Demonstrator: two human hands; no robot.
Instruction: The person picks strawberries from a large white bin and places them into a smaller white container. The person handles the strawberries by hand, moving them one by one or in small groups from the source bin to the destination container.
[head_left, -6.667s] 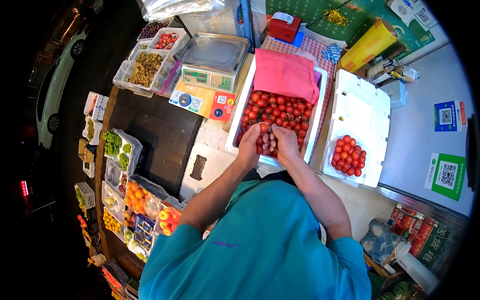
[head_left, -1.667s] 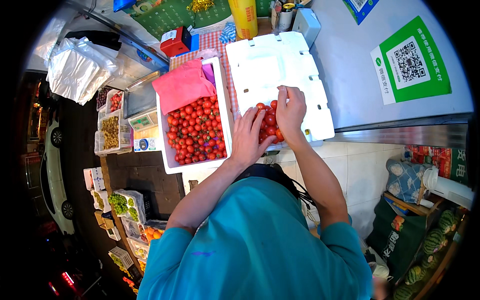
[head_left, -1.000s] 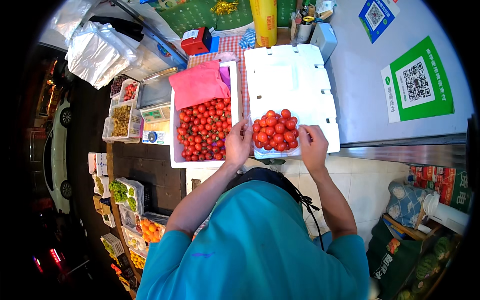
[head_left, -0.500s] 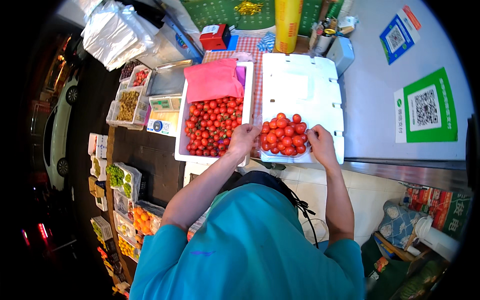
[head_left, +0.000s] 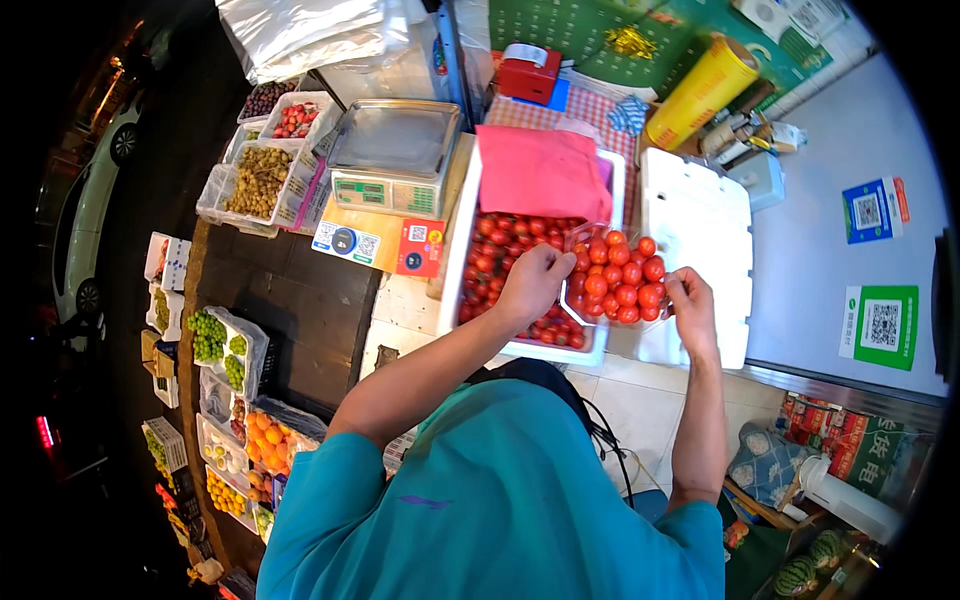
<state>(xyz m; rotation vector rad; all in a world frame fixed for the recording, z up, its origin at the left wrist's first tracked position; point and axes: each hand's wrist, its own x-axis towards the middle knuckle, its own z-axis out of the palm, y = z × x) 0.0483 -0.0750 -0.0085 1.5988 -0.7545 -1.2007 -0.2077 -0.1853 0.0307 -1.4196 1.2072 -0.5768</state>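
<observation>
Between my two hands is a clear plastic tray (head_left: 576, 307) heaped with red cherry tomatoes (head_left: 618, 280). My left hand (head_left: 535, 285) pinches its left edge, and my right hand (head_left: 694, 310) grips the right edge with thumb and fingers. The tray is held up over the gap between a white foam box (head_left: 455, 262) and a white foam board (head_left: 705, 225), overlapping the box's right side. Loose cherry tomatoes (head_left: 490, 255) fill the box, partly hidden by my left hand and the tray. A pink cloth (head_left: 540, 175) covers the box's far end.
Left of the box stands a weighing scale (head_left: 395, 140) with a metal pan. A yellow roll (head_left: 703, 90) and a red device (head_left: 530, 75) are at the back. Crates of grapes (head_left: 258, 180) and oranges (head_left: 270, 440) line the left. A grey panel (head_left: 810, 290) rises at right.
Both hands have lifted the tray of tomatoes off the white board and carried it left toward the foam box. My view has turned left, bringing the scale into fuller sight.
</observation>
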